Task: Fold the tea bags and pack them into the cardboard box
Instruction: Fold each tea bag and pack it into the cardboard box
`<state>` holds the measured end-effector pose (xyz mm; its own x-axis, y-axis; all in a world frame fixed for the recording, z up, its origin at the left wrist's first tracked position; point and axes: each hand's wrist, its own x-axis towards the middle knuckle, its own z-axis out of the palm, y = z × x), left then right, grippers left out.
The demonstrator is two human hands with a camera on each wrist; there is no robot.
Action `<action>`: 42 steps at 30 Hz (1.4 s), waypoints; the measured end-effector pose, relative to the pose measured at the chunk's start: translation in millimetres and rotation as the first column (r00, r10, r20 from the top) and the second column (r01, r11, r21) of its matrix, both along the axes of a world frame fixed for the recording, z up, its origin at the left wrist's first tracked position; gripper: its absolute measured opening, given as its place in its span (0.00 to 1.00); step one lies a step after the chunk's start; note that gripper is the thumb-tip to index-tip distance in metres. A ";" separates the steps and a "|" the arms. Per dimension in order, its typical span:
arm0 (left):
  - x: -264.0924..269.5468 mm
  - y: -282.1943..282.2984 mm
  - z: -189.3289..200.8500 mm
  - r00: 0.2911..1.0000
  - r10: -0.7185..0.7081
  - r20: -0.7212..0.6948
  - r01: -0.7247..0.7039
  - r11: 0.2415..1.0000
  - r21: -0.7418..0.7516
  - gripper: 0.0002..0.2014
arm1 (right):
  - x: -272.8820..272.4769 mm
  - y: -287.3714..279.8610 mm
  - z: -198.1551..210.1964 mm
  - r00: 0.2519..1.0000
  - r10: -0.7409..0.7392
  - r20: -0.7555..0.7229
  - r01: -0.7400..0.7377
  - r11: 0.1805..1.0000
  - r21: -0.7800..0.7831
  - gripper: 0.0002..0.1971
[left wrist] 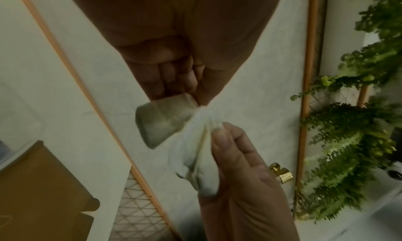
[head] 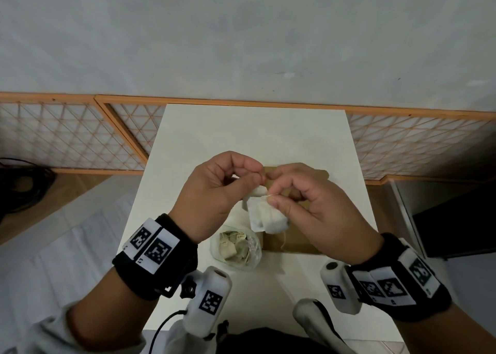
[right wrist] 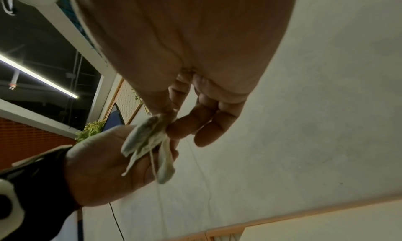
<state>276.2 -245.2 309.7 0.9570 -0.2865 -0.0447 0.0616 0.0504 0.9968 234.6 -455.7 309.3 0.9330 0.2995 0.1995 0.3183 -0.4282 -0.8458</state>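
Both hands work one tea bag (head: 265, 216) in the air above the counter (head: 214, 130): left hand (head: 217, 190) pinches its top corner, right hand (head: 303, 206) fingers (right wrist: 185, 127) pinch the gathered paper and thread beside it. The cardboard box (head: 292, 235) lies flat under the hands, the bag of tea bags (head: 237, 246) just left of it. Risks, as I judge: thin paper tearing if the hands pull apart, dangling thread snagging, fold springing open.

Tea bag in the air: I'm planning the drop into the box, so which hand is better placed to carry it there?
Probably the right hand. It pinches the tea bag directly above the cardboard box, while the left hand pinches the top over the plastic bag of loose tea bags.
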 end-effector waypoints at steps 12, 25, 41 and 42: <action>-6.4 -2.4 13.3 0.999 0.033 -0.007 -0.033 0.999 0.004 0.05 | -6.8 10.9 -9.2 0.998 -0.050 0.043 0.046 0.995 0.089 0.04; -13.1 15.9 2.4 0.994 0.106 0.035 -0.112 0.954 0.279 0.09 | -14.8 11.3 -9.1 0.999 -0.023 0.038 0.017 0.991 0.133 0.03; -12.2 3.9 1.1 0.989 -0.148 0.028 0.139 0.968 0.210 0.09 | -8.6 7.3 -25.7 0.995 -0.098 -0.001 0.097 0.981 0.166 0.03; -11.0 2.1 0.6 0.988 -0.151 0.028 0.141 0.967 0.211 0.09 | -8.1 7.6 -27.1 0.994 -0.113 -0.010 0.113 0.979 0.169 0.03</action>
<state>265.2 -243.1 310.3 0.9079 -0.4121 -0.0769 0.0089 -0.1645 0.9863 226.5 -448.2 282.2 0.9590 0.1536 0.2382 0.2758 -0.3121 -0.9091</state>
